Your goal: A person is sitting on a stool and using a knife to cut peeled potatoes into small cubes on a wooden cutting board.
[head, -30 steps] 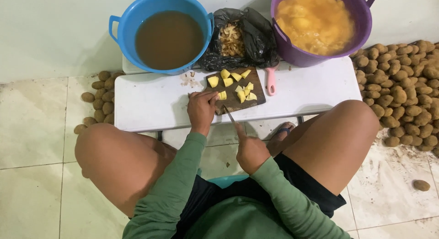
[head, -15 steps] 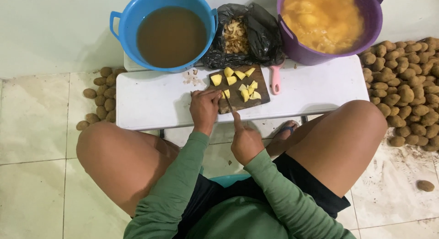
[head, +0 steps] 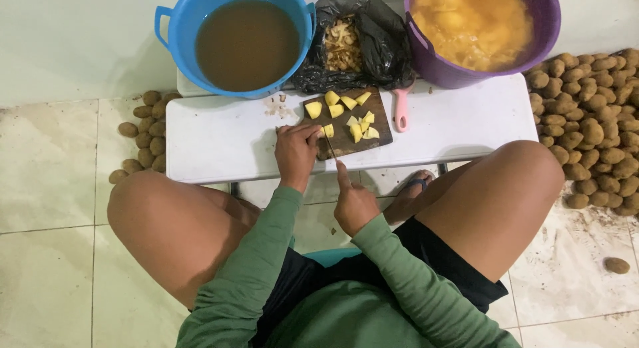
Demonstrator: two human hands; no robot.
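- Potato piece (head: 327, 131): yellow, peeled, lying on the near left corner of the cutting board (head: 346, 140), touching the fingertips of the left hand (head: 295, 153).
- Left hand: palm down, fingers curled forward over the board edge, pinning the potato piece; forearm in a green sleeve (head: 259, 261) running back toward the body.
- Right hand (head: 353, 203): closed around a knife handle, thumb stretched forward along the top; held just off the near edge of the worktop (head: 226, 138), between the knees.
- Knife (head: 331, 150): thin blade pointing away from the body, tip over the board just beside the potato piece; exact contact with the piece not discernible.
- Cutting board: dark wood, resting at the middle of the white worktop, pink handle (head: 401, 111) projecting on the right side.
- Cut chunks (head: 351, 115): yellow cubes scattered over the far half of the board.
- Blue tub (head: 174, 28): at the far left of the worktop, filled with murky brown water.
- Black bag (head: 383, 45): between the two tubs, open, holding peelings.
- Purple tub (head: 432, 58): at the far right, filled with yellow potato pieces in water.
- Unpeeled potatoes (head: 592, 121): large heap on the floor to the right; smaller heap (head: 146, 135) on the floor to the left of the worktop.
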